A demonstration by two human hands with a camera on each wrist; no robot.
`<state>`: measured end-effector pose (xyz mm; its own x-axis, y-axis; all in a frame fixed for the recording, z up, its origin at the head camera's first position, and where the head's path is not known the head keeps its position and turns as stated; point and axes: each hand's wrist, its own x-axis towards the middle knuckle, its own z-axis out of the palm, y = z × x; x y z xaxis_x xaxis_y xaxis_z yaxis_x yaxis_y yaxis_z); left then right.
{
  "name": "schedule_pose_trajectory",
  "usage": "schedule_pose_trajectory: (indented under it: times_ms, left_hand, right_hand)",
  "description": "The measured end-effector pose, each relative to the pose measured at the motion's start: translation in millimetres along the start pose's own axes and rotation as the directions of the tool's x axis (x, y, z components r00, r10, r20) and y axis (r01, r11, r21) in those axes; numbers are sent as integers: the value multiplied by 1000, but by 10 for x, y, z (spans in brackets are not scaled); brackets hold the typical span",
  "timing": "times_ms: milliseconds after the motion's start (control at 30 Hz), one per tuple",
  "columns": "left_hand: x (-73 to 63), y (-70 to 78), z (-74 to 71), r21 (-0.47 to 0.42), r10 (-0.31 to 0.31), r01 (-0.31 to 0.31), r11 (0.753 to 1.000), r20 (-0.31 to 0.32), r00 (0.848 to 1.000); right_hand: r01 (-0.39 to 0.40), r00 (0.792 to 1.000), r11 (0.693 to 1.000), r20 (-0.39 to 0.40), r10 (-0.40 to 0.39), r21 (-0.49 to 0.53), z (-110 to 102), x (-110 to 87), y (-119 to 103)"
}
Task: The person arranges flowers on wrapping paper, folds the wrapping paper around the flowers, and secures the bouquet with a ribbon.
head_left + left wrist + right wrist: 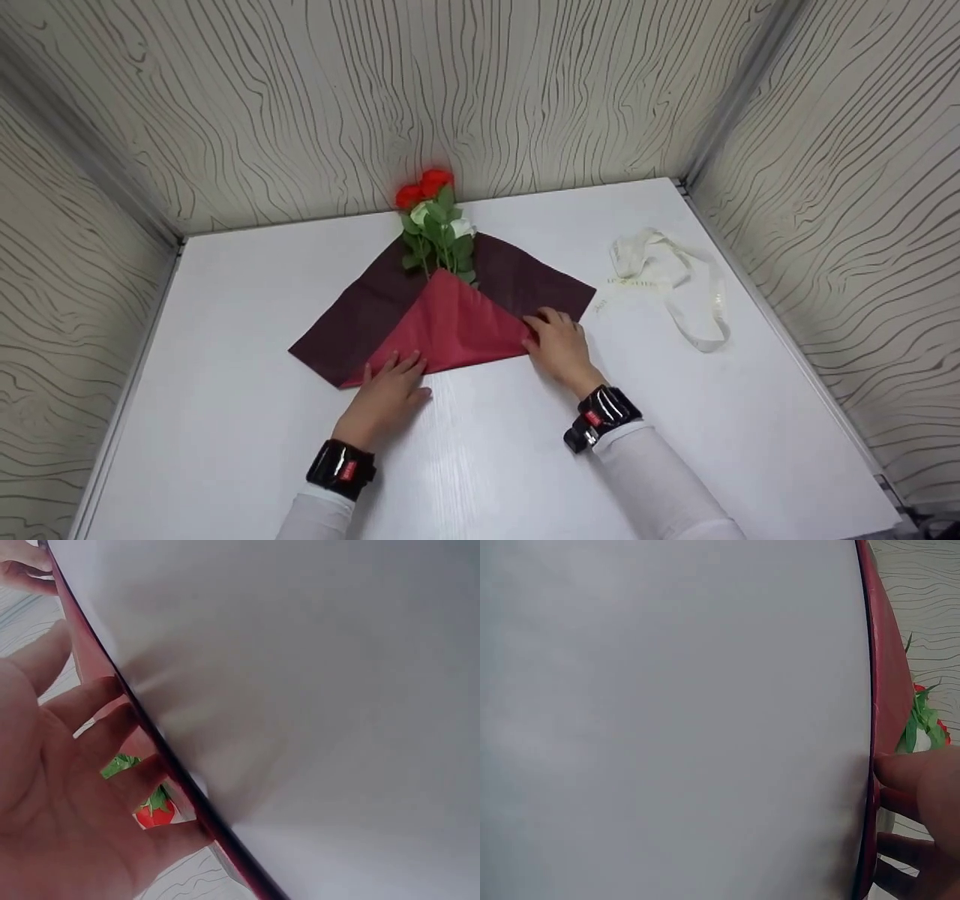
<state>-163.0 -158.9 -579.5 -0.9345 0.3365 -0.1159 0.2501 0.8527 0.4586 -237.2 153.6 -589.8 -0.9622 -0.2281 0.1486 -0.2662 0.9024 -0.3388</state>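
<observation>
Stems [439, 259] (lower ends) hidden

Your head camera looks forward and down from high up, seeing most of the table [225, 315]. Your left wrist camera looks from very near, tipped, past your left hand [75, 795] at lower left; the right one, also near, past your right hand [939, 795] at lower right. Both share the paper [892, 675] and flowers [155, 814].

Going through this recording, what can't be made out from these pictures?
Head view: the lower ends of the flowers, hidden under the red flap.
Head view: the lettering on the white ribbon, too small to read.
Right wrist view: part of the right hand, cut off by the right edge.
Left wrist view: part of the left hand, cut off by the left edge.
</observation>
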Motion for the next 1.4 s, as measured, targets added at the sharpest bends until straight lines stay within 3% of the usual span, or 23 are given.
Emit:
schedule_pose_trajectory:
  times_ms: [433, 600, 700, 833, 967, 1167, 1400]
  left_hand:
    - [-123, 92, 50, 7, 42, -42, 999, 15, 999]
    - [-141, 148, 83, 31, 49, -49, 998, 17, 999]
    - [-120, 179, 101, 58, 35, -35, 998, 0, 999]
    - [-89, 225, 128, 94, 37, -34, 995, -32, 999]
    - [-96, 280, 151, 154, 86, -75, 985, -64, 994]
    - [-152, 318, 166, 188, 167, -146, 971, -101, 981]
    - [-161, 321, 206, 216, 194, -169, 962, -99, 976]
  right_hand:
    - [16, 1000, 999, -1, -16, -43, -81, -164, 26]
    - [81, 996, 989, -28, -85, -121, -54, -215, -63]
    - [203, 978, 967, -24, -209, -151, -37, -248, -195]
    - [394, 918, 915, 94, -386, -87, -18, -326, -397]
    - [450, 869, 893, 243, -432, -24, 6, -411, -527]
    - [412, 866, 911, 318, -386, -16, 22, -445, -567]
    - [388, 863, 922, 344, -370, 20, 30, -432, -561]
